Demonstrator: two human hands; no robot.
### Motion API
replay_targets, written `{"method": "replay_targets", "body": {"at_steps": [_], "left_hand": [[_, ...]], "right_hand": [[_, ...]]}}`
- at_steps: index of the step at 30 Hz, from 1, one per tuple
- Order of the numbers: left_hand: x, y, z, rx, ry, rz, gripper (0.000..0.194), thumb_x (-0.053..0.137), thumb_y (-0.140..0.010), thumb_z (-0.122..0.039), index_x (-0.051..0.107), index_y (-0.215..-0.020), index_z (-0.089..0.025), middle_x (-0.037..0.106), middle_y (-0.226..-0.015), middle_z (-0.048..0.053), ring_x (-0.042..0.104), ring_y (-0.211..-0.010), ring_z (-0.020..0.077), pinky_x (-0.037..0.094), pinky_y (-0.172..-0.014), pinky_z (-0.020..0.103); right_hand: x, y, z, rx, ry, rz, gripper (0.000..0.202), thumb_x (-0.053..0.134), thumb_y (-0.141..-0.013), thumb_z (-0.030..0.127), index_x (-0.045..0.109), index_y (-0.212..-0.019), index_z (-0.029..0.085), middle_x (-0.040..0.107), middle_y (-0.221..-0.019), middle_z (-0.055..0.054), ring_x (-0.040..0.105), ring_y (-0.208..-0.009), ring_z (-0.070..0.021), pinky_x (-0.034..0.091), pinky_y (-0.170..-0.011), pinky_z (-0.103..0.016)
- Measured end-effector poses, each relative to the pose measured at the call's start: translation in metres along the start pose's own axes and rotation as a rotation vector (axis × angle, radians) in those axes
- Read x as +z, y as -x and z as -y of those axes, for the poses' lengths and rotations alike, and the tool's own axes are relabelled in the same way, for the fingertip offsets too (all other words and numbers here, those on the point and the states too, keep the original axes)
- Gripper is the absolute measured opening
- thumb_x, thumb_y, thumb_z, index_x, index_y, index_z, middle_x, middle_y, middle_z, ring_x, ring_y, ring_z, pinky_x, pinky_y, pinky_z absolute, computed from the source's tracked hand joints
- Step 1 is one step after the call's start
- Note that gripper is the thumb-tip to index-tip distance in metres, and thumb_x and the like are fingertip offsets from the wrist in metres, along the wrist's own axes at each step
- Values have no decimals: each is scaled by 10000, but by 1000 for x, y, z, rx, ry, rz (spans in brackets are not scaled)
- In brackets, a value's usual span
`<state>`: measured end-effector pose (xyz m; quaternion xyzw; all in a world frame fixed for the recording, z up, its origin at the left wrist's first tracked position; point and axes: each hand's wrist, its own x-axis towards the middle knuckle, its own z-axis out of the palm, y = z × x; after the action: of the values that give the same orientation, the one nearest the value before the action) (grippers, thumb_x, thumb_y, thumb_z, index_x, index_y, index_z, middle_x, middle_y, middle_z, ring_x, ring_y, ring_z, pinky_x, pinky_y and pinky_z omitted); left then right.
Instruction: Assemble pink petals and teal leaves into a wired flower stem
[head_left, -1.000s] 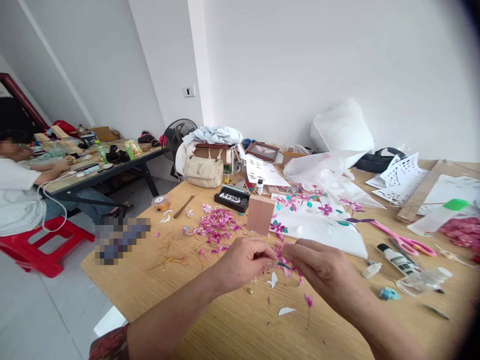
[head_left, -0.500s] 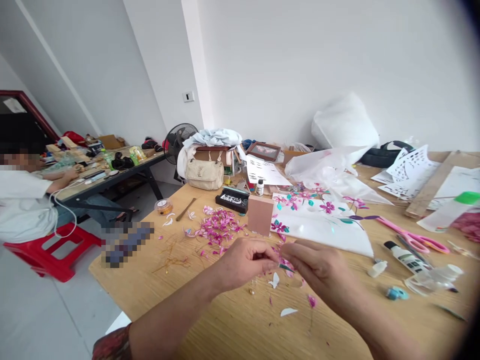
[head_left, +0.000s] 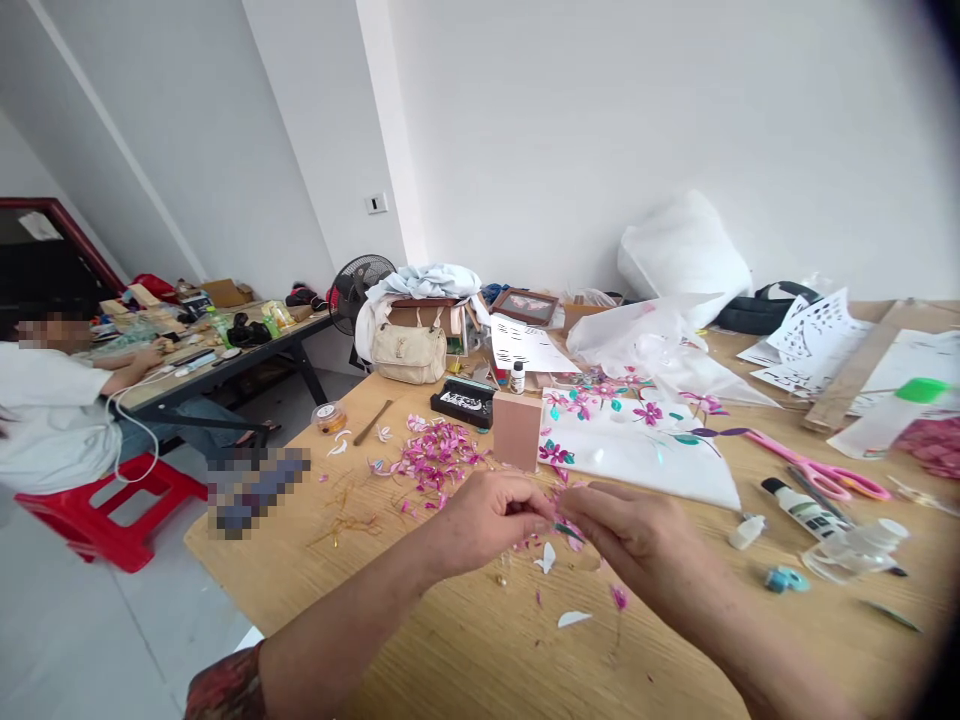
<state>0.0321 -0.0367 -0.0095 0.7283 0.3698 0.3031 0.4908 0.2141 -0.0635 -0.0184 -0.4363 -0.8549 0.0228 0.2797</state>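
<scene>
My left hand is closed in a pinch above the wooden table. Its fingertips meet those of my right hand, whose fingers are also pressed together. A thin dark-green leaf-like piece shows between the two hands; the left fingertips seem to pinch it. What the right fingers hold is hidden. Behind my left hand lies a pile of pink petals, beside an upright brown block. White paper pieces and a pink bud on a thin stem lie below the hands.
Pink and teal flowers rest on a white sheet. Pink scissors, a black-capped bottle, a clear bottle and blue tape lie right. A beige bag stands behind. A person sits at another table.
The view has shifted slightly. Both hands stay together in nearly the same place, with the green piece still between them. The seated person's head and arm have moved a little.
</scene>
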Motion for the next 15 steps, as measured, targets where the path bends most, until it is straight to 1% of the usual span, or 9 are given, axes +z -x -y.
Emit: {"method": "replay_targets", "body": {"at_steps": [1,2,3,6,8,10,12,14,15], "left_hand": [[1,1,-1,-16,54,43,58,625,-698,-177,657,-672,-137,573,-651,-1,506,-616,103,378,-598,221],[1,1,-1,-36,120,62,58,631,-694,-188,651,-675,-136,572,-640,-4,503,-598,99,378,-588,220],[1,0,0,-52,190,52,69,639,-691,-204,643,-678,-136,567,-627,-9,494,-575,93,376,-571,217],[-2,-4,3,-68,311,-82,113,652,-687,-248,624,-687,-139,543,-599,-24,462,-533,81,362,-530,208],[-4,-7,6,-59,278,-154,104,646,-690,-238,624,-687,-137,537,-597,-25,455,-537,80,355,-526,206],[-4,-8,9,-23,152,-189,70,635,-693,-203,636,-681,-134,552,-624,-14,466,-570,86,352,-545,208],[-2,-7,10,36,18,-165,56,621,-704,-176,654,-683,-136,573,-656,-2,485,-609,96,357,-576,214],[0,-4,8,75,-39,-76,68,611,-716,-165,664,-681,-139,580,-657,1,498,-634,103,365,-608,221],[1,-3,7,71,-18,-23,71,609,-717,-166,663,-679,-139,579,-648,0,501,-630,104,368,-610,223]], "right_hand": [[0,-1,-3,29,-23,5,321,353,-912,234,590,-700,195,543,-558,6,488,-491,-108,327,-463,-197],[2,-2,-5,54,-57,18,312,362,-908,239,592,-702,197,554,-565,5,502,-505,-111,340,-472,-196],[3,-3,-7,69,-95,30,303,368,-906,242,597,-712,197,566,-572,5,516,-520,-114,351,-482,-196],[9,-5,-2,69,-138,56,314,355,-917,247,608,-739,191,587,-582,1,529,-532,-117,361,-493,-200],[11,-5,4,39,-91,80,340,335,-924,237,599,-715,186,570,-555,3,505,-499,-114,346,-477,-205],[10,-3,9,-1,-37,85,349,321,-923,214,589,-701,187,558,-537,6,483,-471,-111,333,-465,-210],[6,-1,9,-28,-5,49,345,317,-920,204,596,-718,191,564,-536,5,485,-460,-111,325,-455,-211],[3,0,4,-16,6,2,340,323,-918,219,604,-729,194,571,-542,3,500,-464,-112,325,-449,-208],[2,0,1,3,-2,-10,335,331,-916,230,606,-728,194,575,-548,2,511,-472,-113,331,-451,-205]]}}
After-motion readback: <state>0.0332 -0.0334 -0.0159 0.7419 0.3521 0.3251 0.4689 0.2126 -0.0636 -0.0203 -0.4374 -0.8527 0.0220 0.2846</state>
